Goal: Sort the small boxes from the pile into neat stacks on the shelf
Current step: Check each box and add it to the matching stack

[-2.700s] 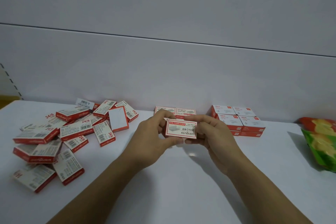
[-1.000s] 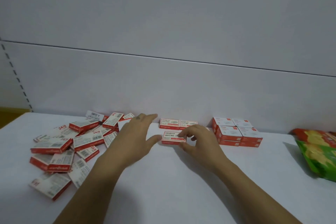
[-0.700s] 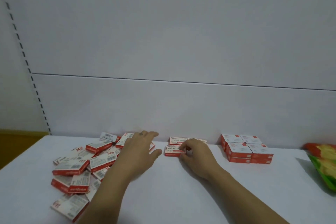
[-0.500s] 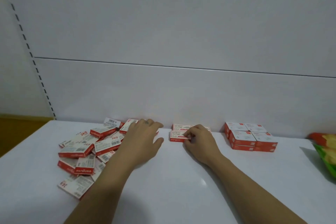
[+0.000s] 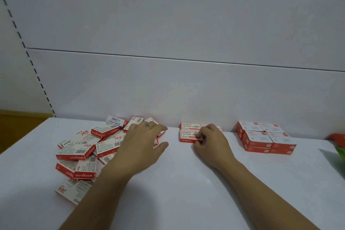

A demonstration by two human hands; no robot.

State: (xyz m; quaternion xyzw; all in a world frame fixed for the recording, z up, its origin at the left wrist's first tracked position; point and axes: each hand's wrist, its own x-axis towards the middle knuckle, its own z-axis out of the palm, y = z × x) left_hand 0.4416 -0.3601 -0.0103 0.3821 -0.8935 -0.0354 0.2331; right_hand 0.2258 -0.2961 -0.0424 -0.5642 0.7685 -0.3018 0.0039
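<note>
Three boxes form the new group at mid-shelf: a back row (image 5: 190,126) of two against the rear panel, plus the front box (image 5: 187,135) lying flat and touching that row on its near side. My read: we're at the tail of a placement, squaring this one up.

Right hand (image 5: 211,141) has curled fingertips (image 5: 203,134) on the front box's right end and is grasping it there. The thumb is hidden, so I can't tell how firm the pinch is. Left hand (image 5: 143,142) is released, fingers spread over the right edge of the pile (image 5: 84,149). Whether it touches a box under the palm isn't visible.

The pile sits left of the group on the white shelf (image 5: 186,183), loose and overlapping, with plenty in it, so I'd call the task early-to-mid. Finished block (image 5: 265,138) stands to the right, two by two, two layers showing, apart from the new group. Snack bag (image 5: 340,153) at the far right edge, not ours.

Next move, as I see it: right hand lets go once the front box sits flush with the row behind. Left hand takes one box off the pile's right edge, and it goes into the open slot just right of the front box. Needs an orientation check first, since pile boxes lie at every angle, some barcode side up. Risk: nudging the row askew on release.
</note>
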